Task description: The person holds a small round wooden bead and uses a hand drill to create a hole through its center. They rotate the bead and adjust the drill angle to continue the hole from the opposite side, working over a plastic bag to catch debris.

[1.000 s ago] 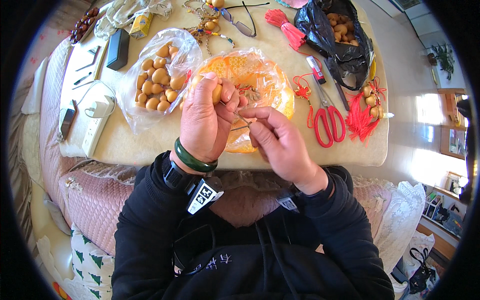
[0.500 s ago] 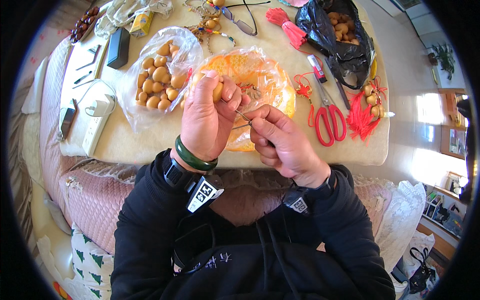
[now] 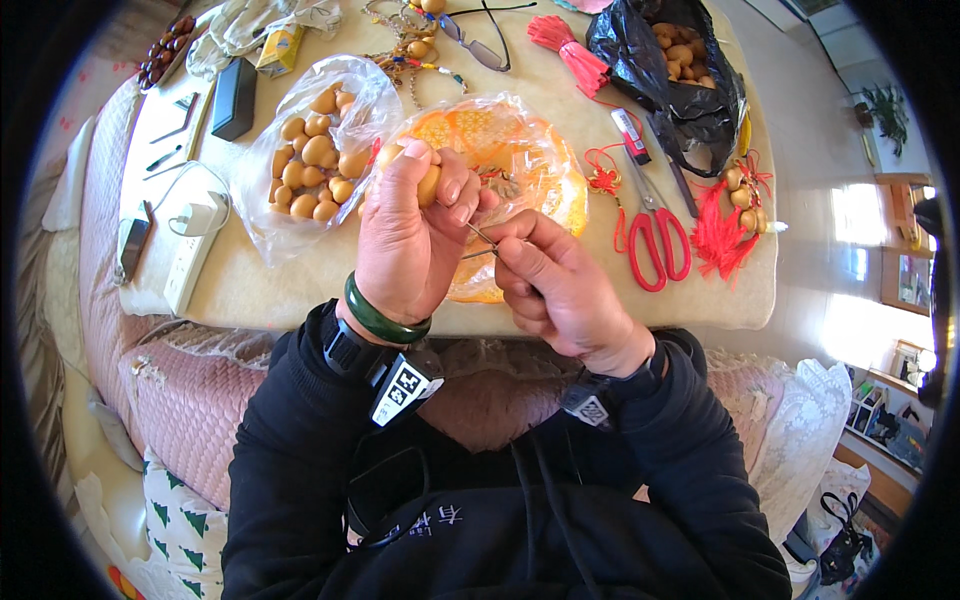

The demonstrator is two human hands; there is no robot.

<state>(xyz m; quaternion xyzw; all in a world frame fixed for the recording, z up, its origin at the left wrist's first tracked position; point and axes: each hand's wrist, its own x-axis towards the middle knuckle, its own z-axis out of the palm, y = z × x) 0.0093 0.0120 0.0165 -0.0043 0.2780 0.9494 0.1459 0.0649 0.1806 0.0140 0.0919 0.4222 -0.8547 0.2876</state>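
Clear plastic is seen twice on the cream table: one clear bag of small tan gourds lies left of centre, and a second plastic wrap covers an orange dish directly beyond the hands. A black plastic bag, holding more gourds, is set at the far right. A small yellow carton and a black case are placed at the far left, with a white power strip near the left edge.

A small tan gourd is gripped in the left hand, the fingers curled tightly around it just above the orange dish. A thin metal needle is pinched between thumb and forefinger of the right hand, its tip held close to the left fingers. A green bangle is worn on the left wrist, with square black-and-white tags strapped to both wrists.

Red-handled scissors lie to the right of the hands, next to red tassels with gourds tied on. Spectacles and a red cord bundle are seen at the far edge.
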